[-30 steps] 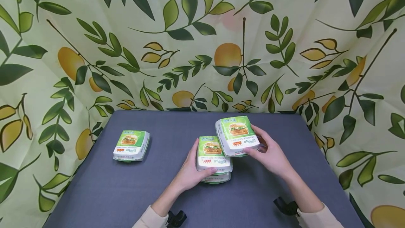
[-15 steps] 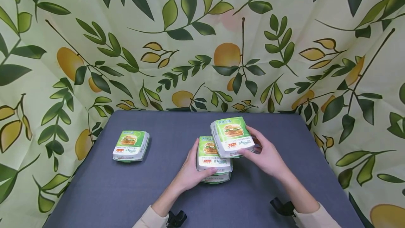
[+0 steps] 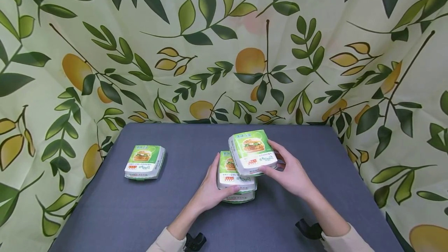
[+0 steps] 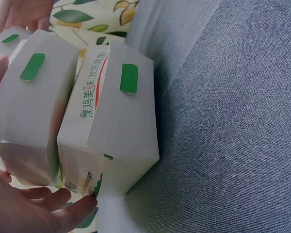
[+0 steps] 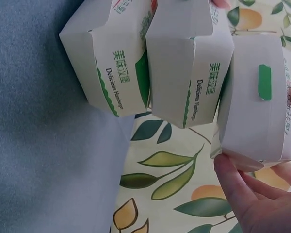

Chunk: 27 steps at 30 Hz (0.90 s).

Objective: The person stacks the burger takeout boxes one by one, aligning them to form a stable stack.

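Note:
Two green-and-white burger boxes stand stacked near the middle of the table. My left hand (image 3: pixel 211 189) holds the upper stacked box (image 3: pixel 238 182), thumb on its front and fingers along its left side. Beneath it lies the lower box (image 3: pixel 241 196), also seen as the lower box (image 4: pixel 131 116) in the left wrist view. A third burger box (image 3: pixel 252 149), slightly turned, is gripped at its right side by my right hand (image 3: pixel 292 172). It overlaps the stack's top toward the back right. The right wrist view shows this held box (image 5: pixel 252 102) right above the upper stacked box (image 5: pixel 189 73).
Another burger box (image 3: pixel 145 161) sits alone on the left part of the table. A dark grey-blue cloth (image 3: pixel 140 213) covers the tabletop. Behind the table hangs a leaf-and-fruit patterned curtain (image 3: pixel 217 84). Black straps (image 3: pixel 308 229) are on the wrists.
My right hand has moved left with its burger box, which now covers more of the stack. My left hand and the stacked boxes have stayed in place.

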Available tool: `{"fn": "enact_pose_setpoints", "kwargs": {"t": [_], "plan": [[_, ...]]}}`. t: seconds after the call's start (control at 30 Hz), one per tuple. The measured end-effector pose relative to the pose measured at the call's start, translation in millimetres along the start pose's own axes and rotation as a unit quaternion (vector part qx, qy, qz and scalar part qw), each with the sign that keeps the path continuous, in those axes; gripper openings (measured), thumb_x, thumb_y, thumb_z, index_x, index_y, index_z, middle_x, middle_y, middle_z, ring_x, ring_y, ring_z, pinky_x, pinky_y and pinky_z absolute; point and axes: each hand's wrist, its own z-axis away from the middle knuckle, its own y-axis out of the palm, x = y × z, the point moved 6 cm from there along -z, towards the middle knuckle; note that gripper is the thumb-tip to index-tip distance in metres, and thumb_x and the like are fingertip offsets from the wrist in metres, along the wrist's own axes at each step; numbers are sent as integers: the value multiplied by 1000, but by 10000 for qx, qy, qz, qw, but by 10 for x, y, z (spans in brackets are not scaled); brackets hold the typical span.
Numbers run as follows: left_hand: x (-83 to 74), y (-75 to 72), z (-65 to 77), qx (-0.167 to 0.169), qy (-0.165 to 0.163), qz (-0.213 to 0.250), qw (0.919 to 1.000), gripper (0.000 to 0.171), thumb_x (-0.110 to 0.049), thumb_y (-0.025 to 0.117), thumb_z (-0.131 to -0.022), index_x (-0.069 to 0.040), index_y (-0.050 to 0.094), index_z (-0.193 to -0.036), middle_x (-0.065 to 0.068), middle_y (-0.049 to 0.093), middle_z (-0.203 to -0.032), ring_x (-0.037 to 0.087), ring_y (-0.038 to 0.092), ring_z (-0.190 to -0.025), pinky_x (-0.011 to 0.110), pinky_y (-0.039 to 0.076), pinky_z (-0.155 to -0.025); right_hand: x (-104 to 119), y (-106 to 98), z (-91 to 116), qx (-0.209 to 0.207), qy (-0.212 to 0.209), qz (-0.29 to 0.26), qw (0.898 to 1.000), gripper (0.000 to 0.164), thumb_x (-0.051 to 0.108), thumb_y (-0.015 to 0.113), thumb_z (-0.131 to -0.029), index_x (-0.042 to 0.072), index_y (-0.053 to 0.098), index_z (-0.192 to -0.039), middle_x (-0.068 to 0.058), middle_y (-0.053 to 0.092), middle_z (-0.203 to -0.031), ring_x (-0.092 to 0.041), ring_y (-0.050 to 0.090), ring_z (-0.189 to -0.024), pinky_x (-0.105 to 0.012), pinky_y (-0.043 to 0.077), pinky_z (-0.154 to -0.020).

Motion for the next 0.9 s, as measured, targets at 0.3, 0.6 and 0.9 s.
{"fn": "enact_pose_setpoints", "kwargs": {"t": [0.3,0.6,0.9], "plan": [[-4,-44,26,29,-4,68,10000,117,-50,84,-80,-26,8,-165,8,19,-166,30,23,-150,62,25,-115,25,39,0,-27,-43,2,10000,84,33,83,-87,15,39,-156,-10,61,-133,-25,57,-120,-51,48,-95],[-145,-170,64,-110,320,120,9994,112,-43,84,-81,-26,11,-165,7,21,-166,28,26,-150,56,29,-116,51,61,-1,-28,-75,37,10000,84,33,83,-87,14,39,-156,-10,61,-133,-25,58,-119,-50,48,-95],[-433,-233,102,-118,697,158,9974,110,-41,84,-82,-36,10,-163,0,19,-166,30,27,-149,56,29,-117,102,97,14,-28,-91,59,9999,85,37,83,-86,14,40,-156,-9,61,-132,-24,58,-117,-49,49,-95]]}}
